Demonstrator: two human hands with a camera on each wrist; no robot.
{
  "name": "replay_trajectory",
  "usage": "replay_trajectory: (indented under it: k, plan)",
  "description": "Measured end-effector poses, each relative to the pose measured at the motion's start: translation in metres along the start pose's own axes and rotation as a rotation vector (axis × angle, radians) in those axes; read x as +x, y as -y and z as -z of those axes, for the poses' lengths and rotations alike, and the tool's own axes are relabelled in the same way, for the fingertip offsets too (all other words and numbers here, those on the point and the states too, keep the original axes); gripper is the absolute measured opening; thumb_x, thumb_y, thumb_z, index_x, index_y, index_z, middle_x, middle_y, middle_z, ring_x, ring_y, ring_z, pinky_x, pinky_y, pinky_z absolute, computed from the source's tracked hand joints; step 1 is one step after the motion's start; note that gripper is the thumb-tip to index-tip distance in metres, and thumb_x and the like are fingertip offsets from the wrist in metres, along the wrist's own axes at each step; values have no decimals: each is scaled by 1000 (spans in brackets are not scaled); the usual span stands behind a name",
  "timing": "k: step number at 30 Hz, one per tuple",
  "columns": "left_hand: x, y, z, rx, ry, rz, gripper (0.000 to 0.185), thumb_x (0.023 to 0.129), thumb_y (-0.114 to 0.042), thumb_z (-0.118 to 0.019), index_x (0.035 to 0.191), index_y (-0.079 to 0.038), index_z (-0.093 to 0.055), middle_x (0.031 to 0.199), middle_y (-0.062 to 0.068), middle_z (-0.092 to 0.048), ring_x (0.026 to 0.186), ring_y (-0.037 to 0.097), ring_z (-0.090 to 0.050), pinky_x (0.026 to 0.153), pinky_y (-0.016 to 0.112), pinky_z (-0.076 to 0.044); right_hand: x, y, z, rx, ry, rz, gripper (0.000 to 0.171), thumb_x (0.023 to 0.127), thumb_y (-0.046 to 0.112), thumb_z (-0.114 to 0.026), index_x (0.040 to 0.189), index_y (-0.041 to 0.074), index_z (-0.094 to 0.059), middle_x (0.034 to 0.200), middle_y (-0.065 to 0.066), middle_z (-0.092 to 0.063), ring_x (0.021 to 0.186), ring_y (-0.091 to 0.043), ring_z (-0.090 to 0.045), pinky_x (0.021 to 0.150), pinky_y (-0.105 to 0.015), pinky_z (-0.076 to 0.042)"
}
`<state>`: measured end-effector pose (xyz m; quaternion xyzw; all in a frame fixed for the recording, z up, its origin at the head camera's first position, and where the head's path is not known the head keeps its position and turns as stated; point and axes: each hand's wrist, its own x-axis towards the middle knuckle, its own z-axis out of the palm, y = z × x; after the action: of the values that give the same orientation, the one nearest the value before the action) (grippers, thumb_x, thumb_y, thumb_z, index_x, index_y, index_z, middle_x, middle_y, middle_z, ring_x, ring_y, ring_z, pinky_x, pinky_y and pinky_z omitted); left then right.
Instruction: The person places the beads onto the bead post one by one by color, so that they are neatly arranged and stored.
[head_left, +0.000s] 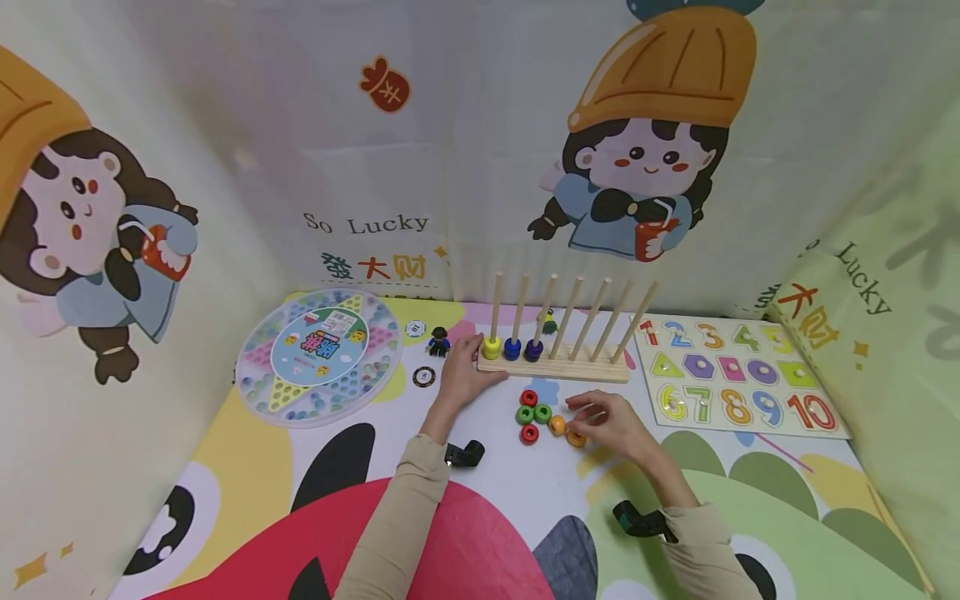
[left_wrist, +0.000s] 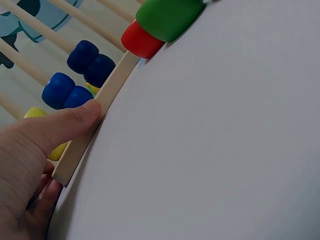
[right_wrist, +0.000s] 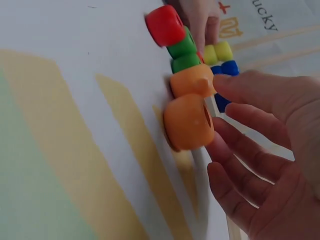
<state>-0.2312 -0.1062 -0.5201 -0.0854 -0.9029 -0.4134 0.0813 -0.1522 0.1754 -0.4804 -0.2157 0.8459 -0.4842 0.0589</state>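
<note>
My left hand (head_left: 460,379) grips the left end of a wooden peg stand (head_left: 570,368), its thumb along the front edge of the base and its fingers behind. Yellow beads (head_left: 491,347), blue beads (head_left: 512,348) and dark blue beads (head_left: 533,350) sit on the three leftmost pegs; the other pegs are bare. Before the stand lie loose red beads (head_left: 528,398), green beads (head_left: 525,414) and two orange beads (right_wrist: 185,122). My right hand (head_left: 613,423) is beside the orange beads, fingers loosely bent and apart. Its thumb is close to the farther orange bead; whether they touch I cannot tell.
To the left lies a round marble game board (head_left: 255,354), with a small toy figure (head_left: 438,342) and two round chips (head_left: 423,377) between it and the stand. A number puzzle board (head_left: 738,375) lies at the right. A printed curtain (head_left: 487,167) hangs behind.
</note>
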Motion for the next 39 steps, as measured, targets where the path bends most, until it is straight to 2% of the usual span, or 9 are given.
replay_trajectory:
  k: [5,13,17,21,24,26,31,35,39]
  plan:
    - [0,2,-1,-1,-24,-30,85,71,-33,-89,138,5,-53,131,19,-55,116,33,-54,97,46,-46,1,0,-7,-12,49,5,31,81,1,-76,111,-7,-69,104,-18,-69,88,-26,-67,75,-32,-57]
    - [-1,3,-3,15,-19,-41,85,71,-35,-89,138,5,-53,130,19,-55,112,31,-55,93,45,-48,2,-4,-16,-51,66,34,28,79,1,-80,106,-1,-72,96,-9,-72,86,-23,-67,72,-29,-57]
    - [-1,4,-4,16,-20,-44,85,71,-35,-89,138,4,-53,130,18,-55,110,31,-56,92,44,-49,3,-2,-16,-61,28,38,29,77,0,-80,105,0,-73,96,-7,-72,85,-22,-67,72,-30,-57]
    - [-1,5,-4,17,-18,-39,86,72,-35,-89,139,4,-52,133,18,-55,112,30,-56,94,44,-48,2,23,-11,-55,-39,23,28,78,-7,-77,105,-7,-71,98,-16,-71,86,-31,-67,73,-41,-58]
    - [0,5,-3,22,-21,-45,87,72,-35,-88,139,5,-51,135,19,-53,115,31,-55,97,45,-47,3,31,-8,-46,-76,17,28,79,-10,-75,106,-12,-69,99,-23,-68,86,-38,-65,73,-45,-57]
    - [0,5,-3,29,-23,-51,87,72,-36,-88,140,5,-51,137,20,-53,117,32,-54,99,45,-46,3,24,-8,-42,-95,19,29,79,-9,-76,107,-11,-69,99,-22,-68,86,-39,-66,73,-42,-58]
    - [-1,3,-2,22,-30,-58,87,72,-35,-89,139,5,-51,138,20,-53,121,34,-53,102,47,-44,3,8,-6,-39,-119,32,28,80,-3,-78,107,-5,-71,97,-14,-69,85,-28,-67,73,-31,-57]
    - [-1,2,-1,20,-25,-39,88,72,-36,-88,139,7,-50,143,21,-49,129,36,-47,108,48,-39,2,7,-4,-9,-128,38,28,80,1,-79,107,-3,-72,97,-12,-70,84,-21,-67,73,-29,-57]
    - [-1,2,0,18,-22,-30,89,71,-36,-89,139,8,-50,142,21,-49,130,37,-46,109,49,-38,1,7,-1,3,-132,36,28,81,2,-79,107,-1,-73,99,-11,-71,86,-21,-67,74,-29,-56]
